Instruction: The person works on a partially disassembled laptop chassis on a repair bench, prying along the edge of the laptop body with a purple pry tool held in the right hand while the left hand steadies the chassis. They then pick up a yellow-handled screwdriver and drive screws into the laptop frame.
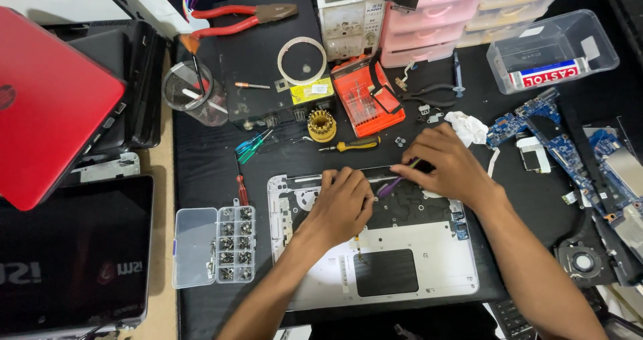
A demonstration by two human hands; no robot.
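Head view shows the silver laptop base (402, 260) at lower centre on the table (201, 152), long axis left-right. Left hand (341, 203) presses flat, fingers apart, on its upper edge; right hand (445, 162), just right, pinches a purple tool (390, 187) angled down-left toward it.

A clear rectangular plastic container (552, 49) stands at the upper right of the counter (201, 152); inside it lies a flat package with a red, white and blue label (549, 74). A small yellow rectangular label (312, 90) sits on the black device at top centre. A clear compartmented screw box (215, 246), lid open, lies at lower left. A dark, unlit laptop screen (70, 246) occupies the bottom left corner.
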